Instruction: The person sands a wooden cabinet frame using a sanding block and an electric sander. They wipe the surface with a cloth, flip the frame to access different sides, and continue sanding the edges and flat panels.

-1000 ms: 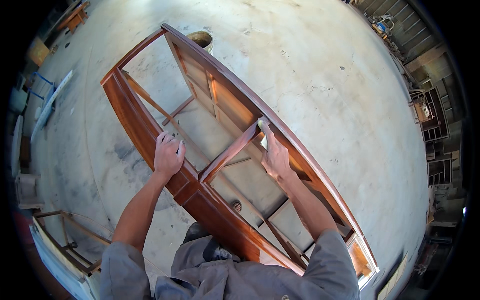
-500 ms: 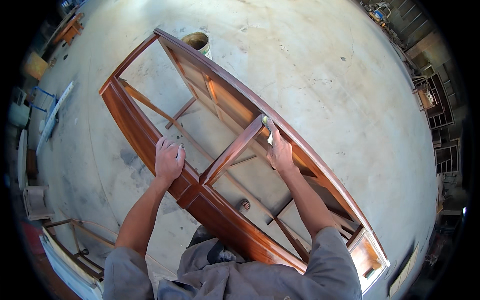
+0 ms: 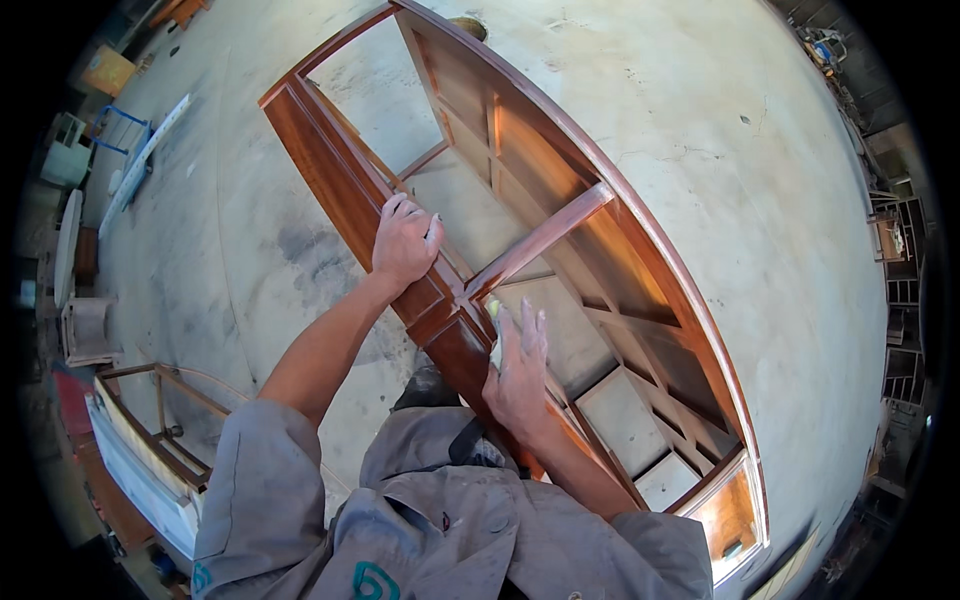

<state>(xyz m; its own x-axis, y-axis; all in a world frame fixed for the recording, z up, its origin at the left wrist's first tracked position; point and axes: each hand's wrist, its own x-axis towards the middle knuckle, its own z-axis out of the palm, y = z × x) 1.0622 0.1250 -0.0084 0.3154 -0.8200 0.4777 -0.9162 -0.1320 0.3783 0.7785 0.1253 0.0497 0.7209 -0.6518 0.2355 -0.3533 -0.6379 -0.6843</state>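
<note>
On wooden frame [image 3: 540, 240], left hand [image 3: 405, 243] (curled)

Grey short-sleeved work shirt [image 3: 455, 545], bare left hand [image 3: 406, 242] and right hand [image 3: 520, 378]

The cloth is loose and creased, its sleeves [image 3: 265, 475] wide; low on the front is a curling teal mark [image 3: 374, 581] (a smaller teal patch [image 3: 202, 577] shows farther left).

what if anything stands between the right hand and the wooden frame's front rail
A small pale pad held by the right hand shows at its thumb side, between it and the front rail; whether pad and rail touch is unclear. Nothing else visible stands in the way.
</note>
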